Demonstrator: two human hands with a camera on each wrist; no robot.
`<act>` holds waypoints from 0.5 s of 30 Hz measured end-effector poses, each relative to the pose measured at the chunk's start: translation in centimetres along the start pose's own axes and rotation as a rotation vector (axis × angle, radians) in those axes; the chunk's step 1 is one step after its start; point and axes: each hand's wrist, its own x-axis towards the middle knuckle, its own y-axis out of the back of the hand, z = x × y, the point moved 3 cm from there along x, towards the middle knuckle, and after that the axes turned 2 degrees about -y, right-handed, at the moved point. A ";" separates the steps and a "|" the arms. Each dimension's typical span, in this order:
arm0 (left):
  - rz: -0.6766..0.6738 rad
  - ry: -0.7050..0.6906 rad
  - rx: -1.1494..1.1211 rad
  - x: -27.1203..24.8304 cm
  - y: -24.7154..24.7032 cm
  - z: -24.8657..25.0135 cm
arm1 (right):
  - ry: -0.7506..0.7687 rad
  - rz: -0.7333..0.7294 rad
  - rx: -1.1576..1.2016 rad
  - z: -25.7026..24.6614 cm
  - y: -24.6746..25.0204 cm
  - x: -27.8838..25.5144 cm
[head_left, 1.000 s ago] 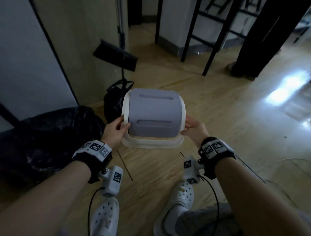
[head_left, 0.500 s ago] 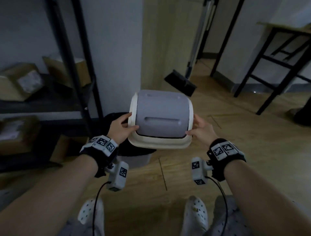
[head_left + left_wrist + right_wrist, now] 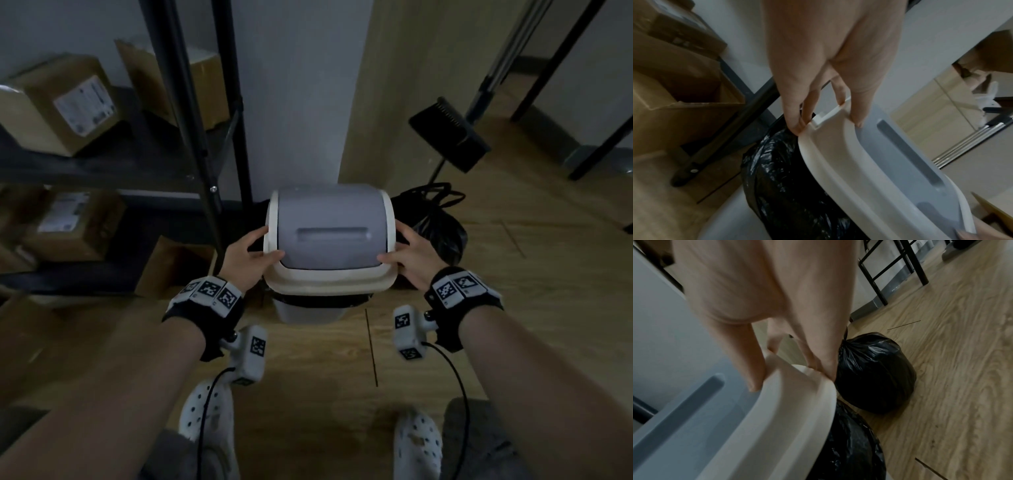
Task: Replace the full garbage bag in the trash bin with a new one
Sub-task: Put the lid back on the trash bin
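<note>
Both my hands hold the bin lid [image 3: 329, 236], a white frame with a grey swing flap, over the grey trash bin [image 3: 310, 313]. My left hand [image 3: 251, 255] grips its left rim, thumb on top and fingers under the edge. My right hand [image 3: 407, 255] grips the right rim the same way. A black liner [image 3: 787, 178] is folded over the bin's rim just below the lid [image 3: 859, 162]. I cannot tell whether the lid is seated. A tied, full black garbage bag [image 3: 873, 373] lies on the floor right of the bin.
A black metal shelf [image 3: 191, 113] with cardboard boxes [image 3: 65, 102] stands close on the left. A wall and a wooden panel are behind the bin. A black dustpan [image 3: 448, 137] on a pole leans at the right. Black table legs [image 3: 599, 144] stand far right on the wooden floor.
I turned left and carried the lid from over the open floor to the bin by the shelf. It has come down to the liner-covered rim. Both hands keep the same grip.
</note>
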 end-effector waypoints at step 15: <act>0.091 0.038 0.020 3.8 -0.5 -4.1 | -0.041 -0.019 0.120 4.9 0.0 6.9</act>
